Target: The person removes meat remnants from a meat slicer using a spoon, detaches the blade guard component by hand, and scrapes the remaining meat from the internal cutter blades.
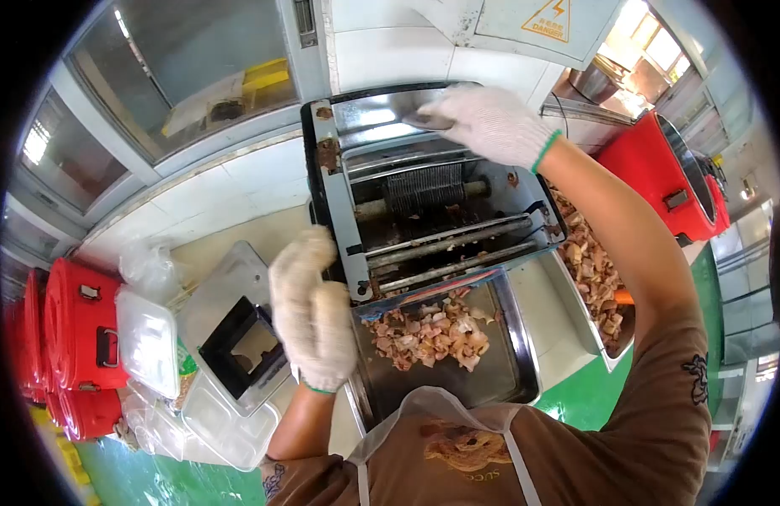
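Note:
My right hand (495, 126), in a white knit glove with a green cuff, is over the far edge of a meat-cutting machine (341, 211). Its fingers are closed at a shiny grey metal piece (425, 118) whose kind I cannot make out. Inside the machine sits a roller of thin blades (425, 190), with meat scraps on the casing. My left hand (312, 312), gloved alike and blurred, is beside the machine's near left corner, fingers stretched out and nothing seen in them. Below the machine, a metal tray (512, 371) bears chopped meat pieces (432, 333).
A long metal tray (575, 291) of cut meat stands at right, with an orange handle (624, 297) in it. Red insulated boxes (78, 325) (660, 177) stand at both sides. At left lie a metal cover with a black frame (242, 346) and clear plastic containers (230, 422).

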The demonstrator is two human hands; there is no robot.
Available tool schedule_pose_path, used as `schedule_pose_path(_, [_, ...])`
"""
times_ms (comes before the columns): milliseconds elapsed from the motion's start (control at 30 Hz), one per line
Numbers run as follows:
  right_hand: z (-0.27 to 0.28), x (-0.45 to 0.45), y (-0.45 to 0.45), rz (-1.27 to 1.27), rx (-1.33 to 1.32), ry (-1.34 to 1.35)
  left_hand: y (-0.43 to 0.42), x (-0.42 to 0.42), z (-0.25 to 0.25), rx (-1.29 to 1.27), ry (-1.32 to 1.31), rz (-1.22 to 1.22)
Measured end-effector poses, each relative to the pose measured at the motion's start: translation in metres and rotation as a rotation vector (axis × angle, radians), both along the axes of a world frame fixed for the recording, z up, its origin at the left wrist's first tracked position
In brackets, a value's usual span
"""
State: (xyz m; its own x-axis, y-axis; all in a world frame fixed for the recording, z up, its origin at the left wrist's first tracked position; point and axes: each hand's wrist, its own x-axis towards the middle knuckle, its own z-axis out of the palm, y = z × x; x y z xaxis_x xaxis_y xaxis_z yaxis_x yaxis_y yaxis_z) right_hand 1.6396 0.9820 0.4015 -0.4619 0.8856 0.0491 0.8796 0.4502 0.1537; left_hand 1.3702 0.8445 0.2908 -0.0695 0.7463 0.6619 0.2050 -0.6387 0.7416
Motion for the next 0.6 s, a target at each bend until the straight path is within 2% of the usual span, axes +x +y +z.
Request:
schedule_pose_path(33, [-0.001,-0.01,0.004,-0.018,-0.101,0.002,0.0,0.004,0.007,0.148,0.214,0.014])
schedule_pose_path(67, [0.002,-0.016,0.0,0.003,-0.197,0.03,-0.001,0.007,0.008,0.156,0.298,0.036])
schedule_pose_path(167, [0.01,-0.018,-0.005,0.071,-0.105,-0.016,-0.001,0.007,0.004,-0.022,0.053,0.032])
schedule_pose_path(200, [0.008,-0.007,-0.01,0.189,0.03,0.07,-0.003,0.005,-0.003,-0.127,-0.071,0.063])
schedule_pose_path(233, [0.015,-0.006,-0.021,0.163,-0.031,0.077,-0.003,0.007,-0.005,-0.158,-0.247,0.026])
schedule_pose_path(300, [0.037,-0.01,-0.045,0.118,-0.148,0.089,-0.002,-0.001,-0.007,-0.083,-0.101,0.081])
schedule_pose_path(333, [0.032,0.002,-0.042,0.25,-0.178,0.206,-0.001,0.0,-0.002,-0.062,0.001,0.092])
schedule_pose_path(433, [0.044,-0.009,-0.043,-0.008,-0.555,0.264,0.016,0.006,0.031,0.024,0.315,0.094])
schedule_pose_path(500, [0.039,-0.01,-0.04,0.053,-0.503,0.265,0.043,0.016,0.053,0.124,0.512,0.074])
schedule_pose_path(600, [0.034,-0.015,-0.041,0.183,-0.27,0.196,0.078,0.03,0.066,-0.15,0.472,-0.111])
